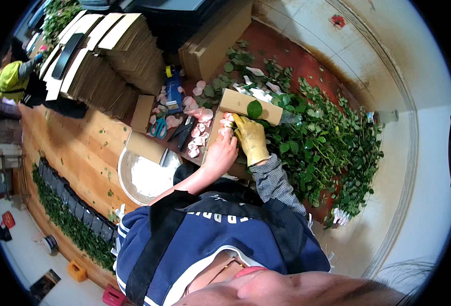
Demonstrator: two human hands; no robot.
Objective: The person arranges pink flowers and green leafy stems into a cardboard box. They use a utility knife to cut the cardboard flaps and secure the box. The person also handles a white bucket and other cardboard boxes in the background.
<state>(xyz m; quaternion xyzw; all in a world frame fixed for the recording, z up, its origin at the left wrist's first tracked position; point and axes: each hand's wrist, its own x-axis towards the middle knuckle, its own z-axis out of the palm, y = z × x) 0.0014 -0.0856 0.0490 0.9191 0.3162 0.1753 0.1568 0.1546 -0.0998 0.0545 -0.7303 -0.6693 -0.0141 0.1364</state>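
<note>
Light pink roses point(227, 119) lie in a short row on a sheet of corrugated cardboard point(214, 142). My bare left hand point(222, 152) has its fingertips closed around the lowest bloom. My right hand point(253, 140) wears a yellow work glove, its forefinger against the upper blooms; whether it grips a stem is hidden. A corrugated cardboard strip point(250, 106) stands across the far end of the sheet, a green leaf point(254, 109) against it. Loose pink petals point(197, 139) lie left of the sheet, beside a black tool point(183, 134), probably a stapler, and blue-handled scissors point(159, 127).
Leafy stems point(317, 141) are heaped to the right. A blue tape dispenser point(173, 91) stands beyond the scissors. Left are a round tub point(124, 179) with white contents and tall cardboard stacks point(95, 76). Another person in a yellow garment point(9, 80) is far left.
</note>
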